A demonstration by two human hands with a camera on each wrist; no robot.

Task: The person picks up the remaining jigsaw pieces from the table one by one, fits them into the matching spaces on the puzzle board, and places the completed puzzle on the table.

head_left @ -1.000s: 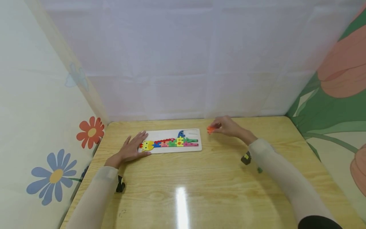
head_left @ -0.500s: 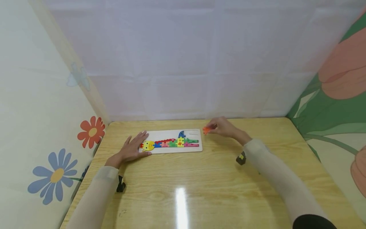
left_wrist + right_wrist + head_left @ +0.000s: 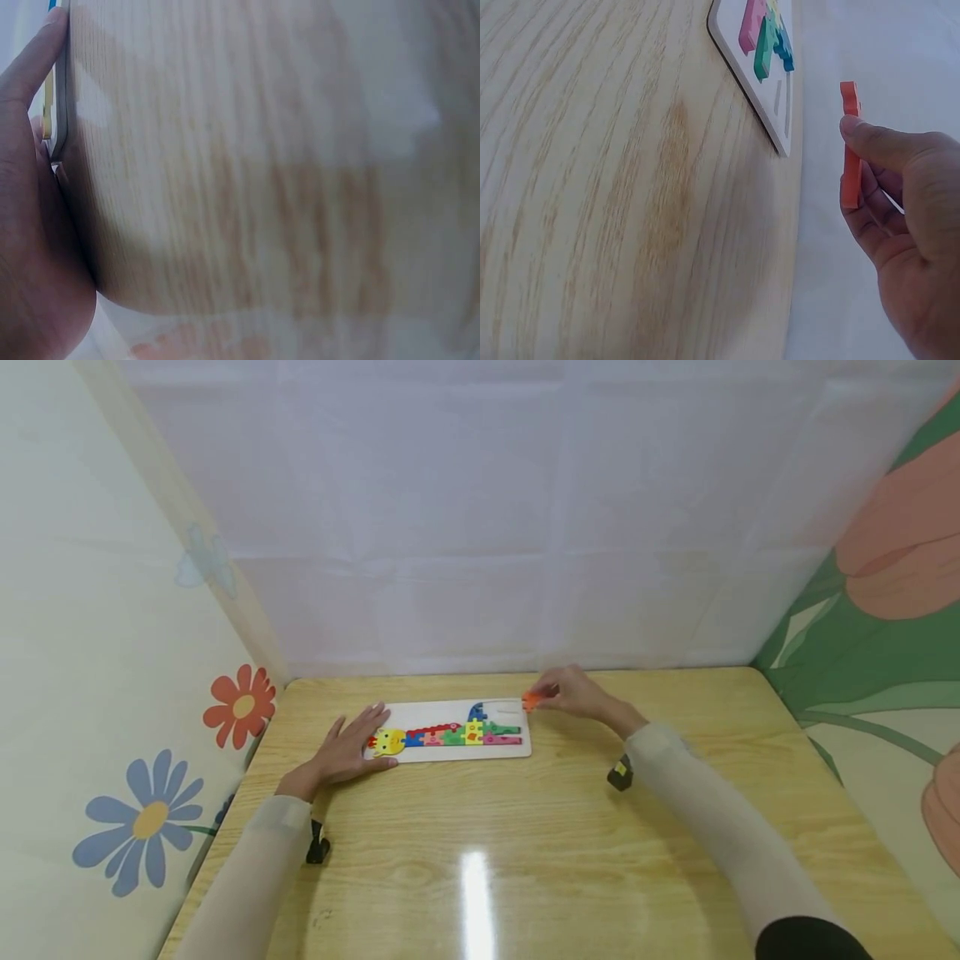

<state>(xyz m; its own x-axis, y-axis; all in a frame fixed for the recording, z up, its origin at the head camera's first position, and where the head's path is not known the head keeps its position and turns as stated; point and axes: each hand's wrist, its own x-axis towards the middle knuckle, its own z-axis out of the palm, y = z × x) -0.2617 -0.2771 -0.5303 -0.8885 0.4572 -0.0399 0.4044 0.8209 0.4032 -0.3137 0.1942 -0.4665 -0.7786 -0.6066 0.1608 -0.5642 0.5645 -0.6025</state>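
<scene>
A white puzzle board (image 3: pixel 450 754) lies on the wooden table (image 3: pixel 525 835), filled with coloured pieces that form a giraffe with a yellow head (image 3: pixel 388 742). My left hand (image 3: pixel 347 750) lies flat with straight fingers on the board's left end; its fingers (image 3: pixel 30 67) touch the board's edge (image 3: pixel 60 90). My right hand (image 3: pixel 572 692) pinches an orange puzzle piece (image 3: pixel 531 699) between thumb and fingers, just off the board's far right corner. The orange piece (image 3: pixel 849 142) is held on edge above the table, close to the board (image 3: pixel 751 82).
White sheeting hangs behind the table; flower-printed panels close in the left and right sides. Small black wrist-camera mounts (image 3: pixel 619 772) (image 3: pixel 317 843) hang under both forearms. A light glare (image 3: pixel 476 893) lies on the near table.
My right hand has carried the orange piece leftward, from open table to the board's far right corner. The left hand has stayed on the board.
</scene>
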